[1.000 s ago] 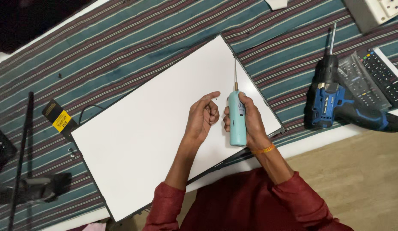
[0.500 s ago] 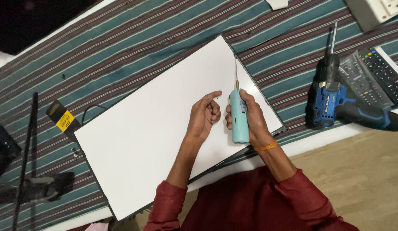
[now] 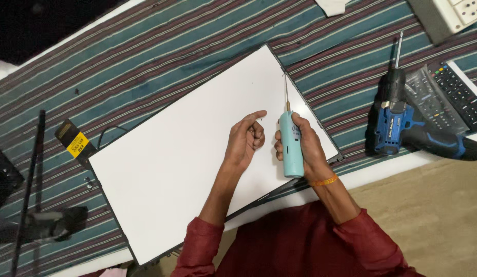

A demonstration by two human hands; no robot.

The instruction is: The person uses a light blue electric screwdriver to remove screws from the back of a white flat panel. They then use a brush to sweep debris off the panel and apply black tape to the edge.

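Pale turquoise plastic marks the slim electric screwdriver (image 3: 290,146), held just right of the frame's centre in the right hand (image 3: 302,146). That hand's fingers are wrapped around the body of the tool, whose thin bit points toward the top of the frame, its tip near the right edge of a large white panel (image 3: 171,164). The panel lies slantwise across the middle of the frame on a cloth of teal, maroon and grey stripes (image 3: 161,56) that covers the desk. The left hand (image 3: 246,139) rests on the panel just beside the screwdriver, its fingers curled in loosely with the forefinger stretched out; it grips nothing. Both arms wear dark red sleeves, and an orange band circles the right wrist.

At the right of the frame a blue and black cordless drill (image 3: 402,128) lies on the cloth, touching a black remote control (image 3: 461,95) in clear wrap. At the left, near the panel's corner, sits a black ribbon cable with a yellow label (image 3: 74,141).
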